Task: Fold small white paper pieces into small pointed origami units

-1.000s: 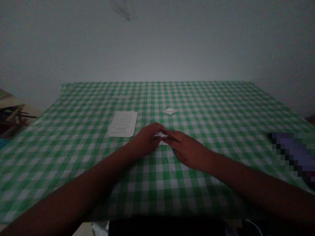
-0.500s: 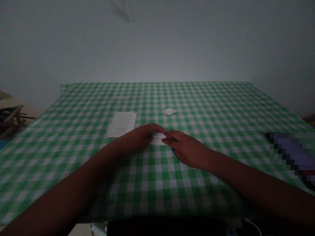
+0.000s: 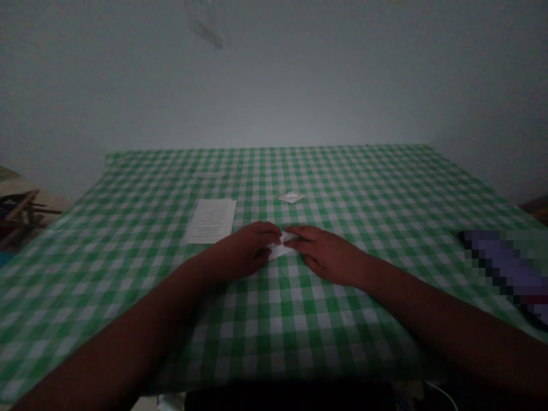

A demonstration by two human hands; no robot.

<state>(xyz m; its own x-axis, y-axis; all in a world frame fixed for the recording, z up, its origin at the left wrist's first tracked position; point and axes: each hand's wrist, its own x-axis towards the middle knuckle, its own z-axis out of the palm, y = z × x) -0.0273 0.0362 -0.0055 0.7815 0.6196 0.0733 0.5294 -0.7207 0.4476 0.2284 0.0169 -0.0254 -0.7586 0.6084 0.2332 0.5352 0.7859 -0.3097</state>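
A small folded white paper [image 3: 283, 246] lies on the green-and-white checked tablecloth [image 3: 342, 319], mid-table. My left hand [image 3: 244, 251] and my right hand [image 3: 327, 254] meet over it, fingertips pinched on its left and right parts, pressing it to the cloth. Most of the paper is hidden under my fingers. Both forearms reach in from the near edge. The room is dim.
A printed white sheet [image 3: 212, 220] lies to the left behind my hands. A small folded white piece [image 3: 291, 197] sits farther back, near the centre. A blurred-out dark object [image 3: 505, 265] rests at the right edge. Wooden furniture [image 3: 17, 208] stands off the table's left side.
My hands have stayed on the paper and worked it slightly; the left fingers slid over it. The view has tipped a little, so everything sits lower in the picture.
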